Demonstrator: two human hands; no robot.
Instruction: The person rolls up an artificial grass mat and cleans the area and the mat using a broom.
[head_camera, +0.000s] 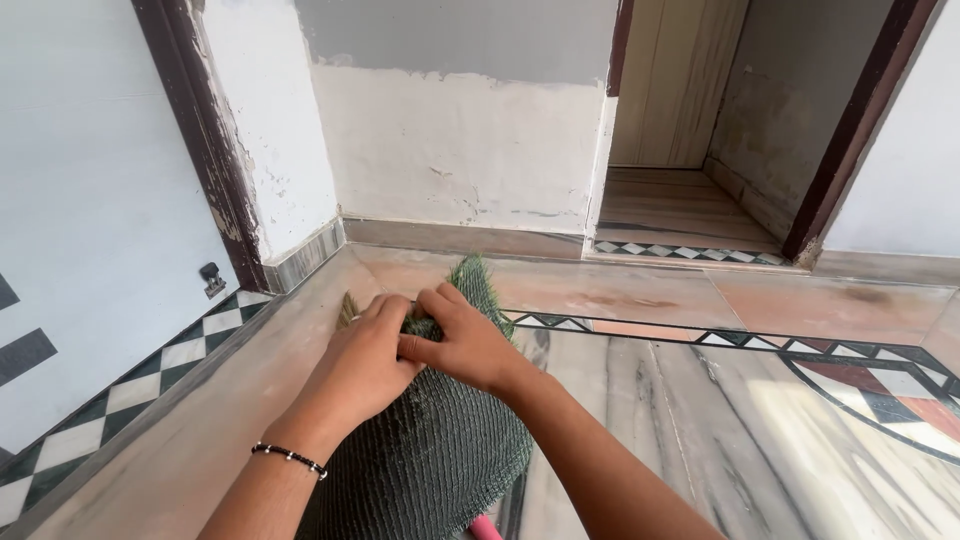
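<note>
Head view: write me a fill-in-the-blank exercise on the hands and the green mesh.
1. Both hands grip a bundle wrapped in dark ____ mesh.
2. The left hand wears a beaded ____ at the wrist.
3. The right hand lies ____ the left hand, the two close together at the bundle's top.
4. Beneath the bundle the floor is veined ____ with an inlaid tile border.

Missing words: green; bracelet; beside; marble

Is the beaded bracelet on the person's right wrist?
No: the black beaded bracelet sits on the left wrist, while the left hand and the right hand both grip the green mesh netting.
</note>
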